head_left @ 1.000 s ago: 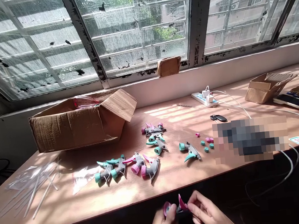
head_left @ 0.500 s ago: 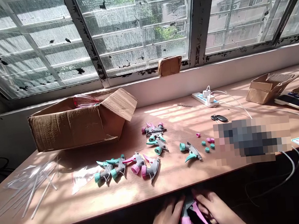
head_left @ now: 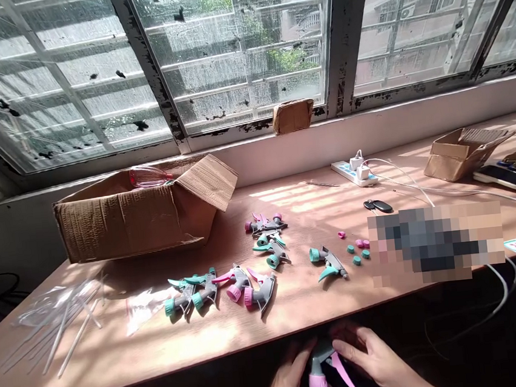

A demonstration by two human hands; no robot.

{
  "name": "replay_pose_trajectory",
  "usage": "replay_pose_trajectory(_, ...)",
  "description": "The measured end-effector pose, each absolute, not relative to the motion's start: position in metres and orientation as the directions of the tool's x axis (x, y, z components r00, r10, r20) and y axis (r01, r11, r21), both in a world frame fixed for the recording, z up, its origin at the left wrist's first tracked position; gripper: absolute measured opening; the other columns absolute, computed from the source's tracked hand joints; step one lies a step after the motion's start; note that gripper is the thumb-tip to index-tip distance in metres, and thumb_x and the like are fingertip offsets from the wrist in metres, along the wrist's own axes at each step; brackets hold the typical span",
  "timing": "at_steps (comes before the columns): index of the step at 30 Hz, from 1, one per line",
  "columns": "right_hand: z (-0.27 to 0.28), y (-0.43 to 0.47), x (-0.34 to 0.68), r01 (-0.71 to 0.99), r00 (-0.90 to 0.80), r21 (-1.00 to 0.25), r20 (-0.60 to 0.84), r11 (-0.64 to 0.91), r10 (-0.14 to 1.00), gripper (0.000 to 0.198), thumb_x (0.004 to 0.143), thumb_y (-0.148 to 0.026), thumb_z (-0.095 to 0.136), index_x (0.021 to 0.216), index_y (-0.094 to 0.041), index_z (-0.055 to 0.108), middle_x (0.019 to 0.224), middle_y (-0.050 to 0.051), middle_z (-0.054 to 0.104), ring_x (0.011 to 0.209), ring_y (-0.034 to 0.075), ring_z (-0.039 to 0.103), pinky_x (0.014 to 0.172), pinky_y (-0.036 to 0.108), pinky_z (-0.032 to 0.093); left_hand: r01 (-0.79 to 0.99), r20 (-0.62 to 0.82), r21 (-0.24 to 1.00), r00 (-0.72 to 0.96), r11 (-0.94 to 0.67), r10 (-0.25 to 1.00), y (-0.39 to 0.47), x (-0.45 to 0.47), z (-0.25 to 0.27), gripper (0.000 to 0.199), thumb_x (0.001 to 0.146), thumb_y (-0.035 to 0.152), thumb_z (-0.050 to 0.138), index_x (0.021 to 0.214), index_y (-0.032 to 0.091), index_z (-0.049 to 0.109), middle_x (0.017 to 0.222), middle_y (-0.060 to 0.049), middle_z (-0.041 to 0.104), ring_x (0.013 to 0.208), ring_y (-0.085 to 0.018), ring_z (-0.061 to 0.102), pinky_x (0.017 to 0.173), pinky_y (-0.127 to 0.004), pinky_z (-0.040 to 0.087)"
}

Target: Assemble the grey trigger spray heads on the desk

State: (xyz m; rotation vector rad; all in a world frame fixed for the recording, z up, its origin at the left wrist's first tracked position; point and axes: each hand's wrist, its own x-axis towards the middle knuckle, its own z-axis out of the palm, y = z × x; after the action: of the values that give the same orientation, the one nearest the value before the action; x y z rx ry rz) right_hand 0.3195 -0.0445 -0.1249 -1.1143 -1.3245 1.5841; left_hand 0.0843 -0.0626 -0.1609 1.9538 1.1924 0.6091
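Below the table's front edge, a grey spray trigger head (head_left: 320, 361) with a pink collar and a pink lever is held between both hands. My left hand (head_left: 287, 378) is closed around its left side, near the collar. Gripping the other end from the right is my right hand (head_left: 369, 353), its thumb by the top of the lever. The fingers behind the trigger head are partly hidden. On the table lie more trigger heads, among them a green-collared one (head_left: 328, 263) nearest my hands and a pink one (head_left: 261, 292). Small green caps (head_left: 357, 260) and pink caps (head_left: 359, 243) are scattered beside them.
A cardboard box (head_left: 119, 228) with a clear reddish bottle (head_left: 150, 176) stands at the back left. Thin plastic tubes (head_left: 78, 337) and plastic bags lie at left. Farther right are a power strip (head_left: 354, 173), black keys (head_left: 378, 206), a blurred patch and a smaller box (head_left: 453, 159).
Both hands have shifted slightly, and the spray trigger head between them shows more of its grey body. The things on the table stay where they were.
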Motion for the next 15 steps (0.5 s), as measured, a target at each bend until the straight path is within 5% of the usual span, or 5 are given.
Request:
replay_pose_trajectory(4,-0.135,-0.042,0.316,0.026,-0.281,-0.968,-0.248,-0.251,0.927,0.057,0.087,-0.073,0.059,0.076,-0.017,0.058,0.057,-0.005,0.045,0.050,0.009,0.038,0.049,0.023,0.033,0.561,0.043,0.740,0.510,-0.370,0.859,-0.060,0.084,-0.176,0.095,0.065,0.002,0.067,0.152,0.034,0.045,0.145,-0.011,0.057,0.131,-0.032,0.057,0.108,-0.039,0.049)
replay_pose_trajectory(6,-0.138,-0.043,0.316,0.019,-0.251,-0.966,-0.256,-0.260,0.934,0.058,0.084,-0.075,0.061,0.081,-0.017,0.059,0.058,-0.005,0.047,0.050,0.010,0.041,0.048,0.023,0.034,0.556,0.075,0.730,0.514,-0.398,0.855,-0.060,0.083,-0.178,0.095,0.065,0.002,0.066,0.152,0.035,0.044,0.146,-0.010,0.056,0.130,-0.032,0.058,0.107,-0.040,0.050)
replay_pose_trajectory(9,-0.132,-0.045,0.320,-0.026,-0.238,-0.982,-0.174,-0.185,0.955,0.055,0.081,-0.069,0.070,0.100,-0.017,0.066,0.085,0.006,0.066,0.082,0.023,0.065,0.071,0.031,0.053,0.506,0.122,0.770,0.479,-0.388,0.869,-0.061,0.080,-0.170,0.088,0.072,0.006,0.066,0.153,0.033,0.043,0.151,-0.010,0.052,0.134,-0.032,0.055,0.111,-0.041,0.047)
replay_pose_trajectory(12,-0.121,-0.047,0.322,-0.011,-0.289,-0.995,-0.092,-0.100,0.953,0.058,0.080,-0.062,0.076,0.117,-0.018,0.067,0.112,0.012,0.069,0.112,0.031,0.062,0.098,0.040,0.049,0.493,0.154,0.786,0.430,-0.374,0.890,-0.061,0.077,-0.157,0.078,0.081,0.011,0.065,0.153,0.031,0.043,0.155,-0.010,0.048,0.138,-0.032,0.051,0.115,-0.043,0.043)
replay_pose_trajectory(15,-0.119,-0.048,0.317,0.089,-0.332,-0.986,-0.163,-0.142,0.929,0.056,0.086,-0.069,0.065,0.097,-0.015,0.070,0.082,0.007,0.069,0.076,0.021,0.064,0.070,0.030,0.051,0.538,0.157,0.747,0.430,-0.392,0.889,-0.061,0.076,-0.151,0.077,0.082,0.009,0.063,0.153,0.032,0.043,0.156,-0.010,0.047,0.138,-0.030,0.051,0.115,-0.042,0.043)
